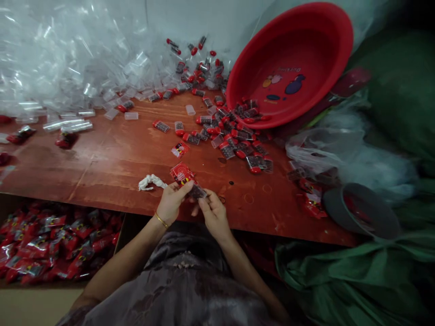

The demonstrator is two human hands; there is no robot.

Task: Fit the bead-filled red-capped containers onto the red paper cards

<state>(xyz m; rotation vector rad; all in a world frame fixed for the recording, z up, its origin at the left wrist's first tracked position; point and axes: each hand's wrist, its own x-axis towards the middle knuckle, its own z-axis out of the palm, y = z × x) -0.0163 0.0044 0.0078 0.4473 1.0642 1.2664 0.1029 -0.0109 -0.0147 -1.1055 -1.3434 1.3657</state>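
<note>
A reddish-brown wooden tabletop [112, 158] fills the space ahead of the hands, scuffed and marked with pale ring stains just to the right of them. Far ahead and to the left, against a pale wall, lies a great heap of clear plastic sleeves [61, 59]. Ahead and to the right a red basin [292, 59] is tipped on its side, its mouth facing the hands, and from it a scatter of small red-capped packets [234, 136] spills across the wood toward them. To the right of the hands sit green cloth [340, 276], crumpled clear bags [340, 149] and a dark grey bowl [360, 210] at the tabletop's edge. Below and to the left of the hands, under the near edge, a cardboard box [20, 290] holds a mass of red wrapped packs [50, 246].

The left hand [171, 203], with a gold bangle [161, 220] at the wrist, and the right hand [212, 213] meet at the near edge. Both are closed in a narrow pinch on a small dark packet [197, 192], held between them just above the wood. A red printed wrapper [181, 174] lies touching the left fingertips, just ahead. A white crumpled scrap [151, 182] lies just left of the left hand.
</note>
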